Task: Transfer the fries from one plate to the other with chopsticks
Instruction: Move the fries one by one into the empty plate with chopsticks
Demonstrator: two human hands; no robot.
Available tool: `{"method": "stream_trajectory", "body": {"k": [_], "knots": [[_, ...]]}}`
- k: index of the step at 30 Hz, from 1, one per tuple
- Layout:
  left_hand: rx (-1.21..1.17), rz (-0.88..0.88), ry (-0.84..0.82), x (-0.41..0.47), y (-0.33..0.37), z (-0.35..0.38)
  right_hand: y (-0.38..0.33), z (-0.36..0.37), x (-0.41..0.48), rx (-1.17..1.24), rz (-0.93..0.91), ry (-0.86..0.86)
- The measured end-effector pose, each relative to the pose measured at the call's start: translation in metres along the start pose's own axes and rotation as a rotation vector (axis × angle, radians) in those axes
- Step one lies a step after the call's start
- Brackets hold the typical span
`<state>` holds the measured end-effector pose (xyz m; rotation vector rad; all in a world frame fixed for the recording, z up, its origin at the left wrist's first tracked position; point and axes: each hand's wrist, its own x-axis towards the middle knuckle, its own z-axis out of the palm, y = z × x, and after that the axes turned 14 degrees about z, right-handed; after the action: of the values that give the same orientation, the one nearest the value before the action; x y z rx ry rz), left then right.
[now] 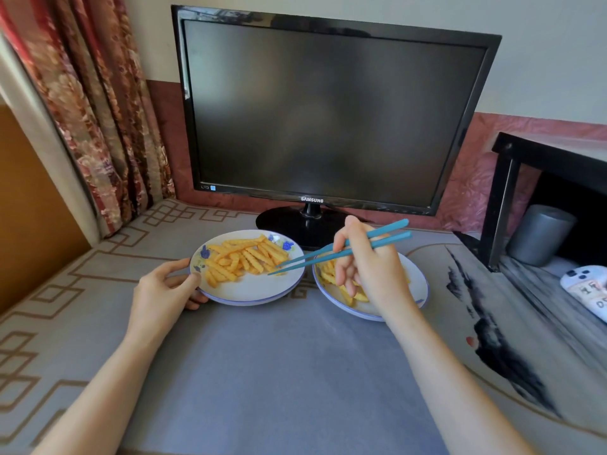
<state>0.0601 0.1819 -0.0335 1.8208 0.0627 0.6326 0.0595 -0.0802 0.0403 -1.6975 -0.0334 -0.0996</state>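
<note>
Fries (pixel 244 257) lie heaped on the left plate (pixel 256 290), with fewer on the right plate (pixel 422 284). The right hand (pixel 371 267) pinches teal chopsticks (pixel 341 252) in curled fingers (tips slightly apart), reaching the heap's near edge. The left hand (pixel 164 290) grips the left plate's rim, thumb on top. A dark monitor (pixel 328 110) stands behind both plates.

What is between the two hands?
In the head view, the left plate with its fries sits between the left hand and the right hand; the blue chopsticks reach across its rim.
</note>
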Motion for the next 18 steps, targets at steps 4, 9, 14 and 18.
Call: {"method": "stream_trajectory", "body": {"k": [4,9,14,18], "knots": [[0.002,0.002,-0.008,0.0013,-0.0011,0.0004,0.0037,0.0044,0.0009,-0.012,0.006,0.016],[0.003,-0.004,-0.015,0.0020,-0.0030,-0.0005,0.0051,0.0075,0.0005,-0.020,-0.005,0.053],[-0.002,-0.009,-0.022,0.0019,-0.0023,0.0004,0.0060,0.0029,-0.0021,-0.008,-0.020,0.072],[-0.012,-0.006,-0.024,0.0011,0.0000,0.0014,0.0089,0.0038,-0.0025,-0.017,-0.013,0.073]]}}
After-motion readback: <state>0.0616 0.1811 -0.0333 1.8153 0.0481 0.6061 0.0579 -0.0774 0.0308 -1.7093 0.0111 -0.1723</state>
